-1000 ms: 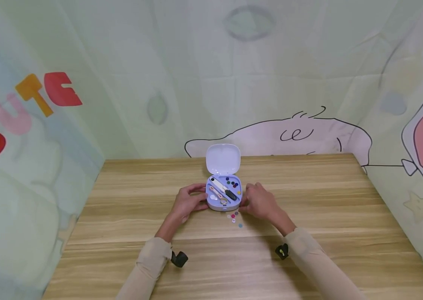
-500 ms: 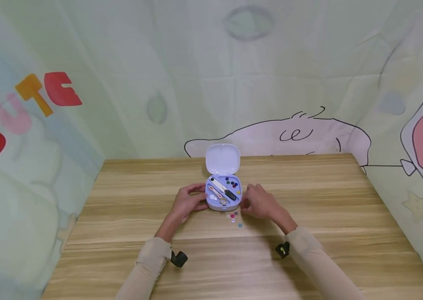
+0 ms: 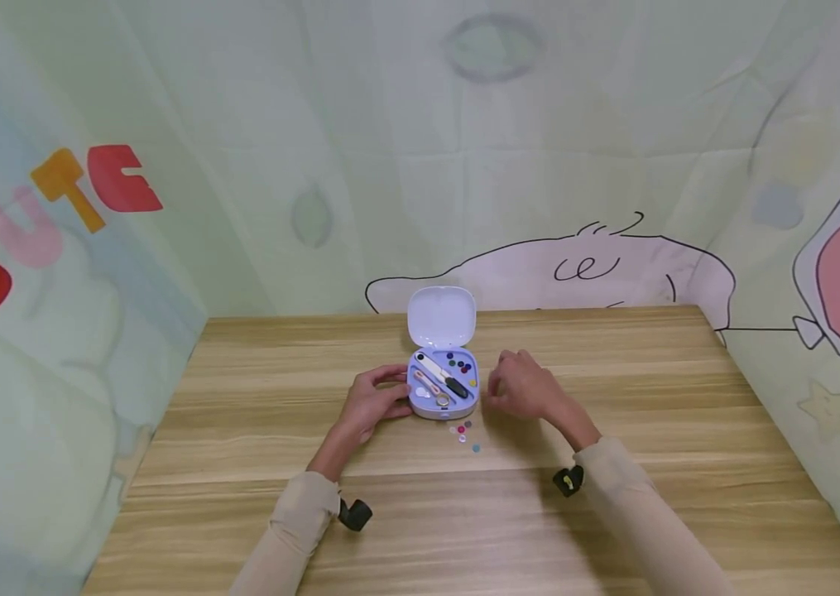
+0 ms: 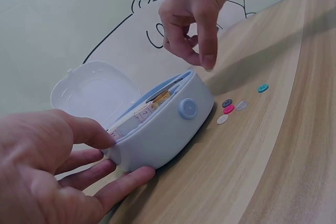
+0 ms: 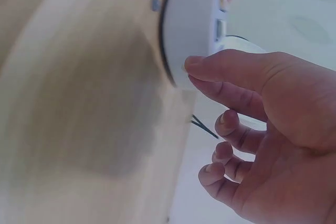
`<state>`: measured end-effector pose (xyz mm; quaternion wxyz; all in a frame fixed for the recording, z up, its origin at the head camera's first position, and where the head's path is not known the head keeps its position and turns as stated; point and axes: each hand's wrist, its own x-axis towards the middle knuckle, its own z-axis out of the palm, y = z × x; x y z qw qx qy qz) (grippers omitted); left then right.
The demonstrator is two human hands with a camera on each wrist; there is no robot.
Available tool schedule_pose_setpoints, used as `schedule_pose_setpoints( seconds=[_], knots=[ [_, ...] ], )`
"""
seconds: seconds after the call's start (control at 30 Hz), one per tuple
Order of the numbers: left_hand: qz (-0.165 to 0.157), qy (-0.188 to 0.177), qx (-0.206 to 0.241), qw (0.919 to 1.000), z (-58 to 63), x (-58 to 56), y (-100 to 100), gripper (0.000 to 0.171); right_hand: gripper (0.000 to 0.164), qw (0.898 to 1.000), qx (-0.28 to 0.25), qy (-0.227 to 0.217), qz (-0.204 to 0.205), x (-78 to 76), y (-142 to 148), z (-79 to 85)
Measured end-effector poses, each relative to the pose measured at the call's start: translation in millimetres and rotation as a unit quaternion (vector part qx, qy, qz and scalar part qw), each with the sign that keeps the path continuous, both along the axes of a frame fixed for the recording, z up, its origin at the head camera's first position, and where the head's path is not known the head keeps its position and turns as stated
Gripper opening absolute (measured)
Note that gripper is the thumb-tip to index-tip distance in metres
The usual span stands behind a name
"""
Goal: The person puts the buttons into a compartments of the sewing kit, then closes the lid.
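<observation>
An open pale blue sewing box [image 3: 445,415] stands on the table, its white lid [image 3: 442,318] tipped back. Inside lie a white tool with a black end [image 3: 457,386], a folded pinkish printed strip [image 4: 143,114], a small round gold-rimmed piece [image 3: 443,400] and several coloured buttons [image 3: 453,362]. My left hand [image 3: 372,403] grips the box's left side, digits at its rim and lower wall. My right hand [image 3: 527,387] hovers just right of the box, thumb and index tips together, other fingers loosely curled. I cannot tell whether something small is between those tips.
In front of the box, loose buttons lie on the wooden table [image 3: 315,530], among them a teal button [image 4: 263,88], a pink button [image 4: 229,108] and a white button [image 4: 222,119]. A printed cloth backdrop [image 3: 241,99] rises behind the table.
My right hand has lifted and drawn slightly away to the right from the box's right front corner. The left hand and box keep their places.
</observation>
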<state>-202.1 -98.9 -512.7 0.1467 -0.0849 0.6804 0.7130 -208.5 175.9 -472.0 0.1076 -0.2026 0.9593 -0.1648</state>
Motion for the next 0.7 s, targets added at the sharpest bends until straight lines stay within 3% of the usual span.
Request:
schedule_pose_setpoints(
  seconds=[0.7],
  knots=[
    [-0.003,-0.006,-0.001,1.0,-2.0,-2.7,-0.5,0.044,0.01,0.999,-0.018,0.027,0.009,-24.9,-15.3,37.3]
  ],
)
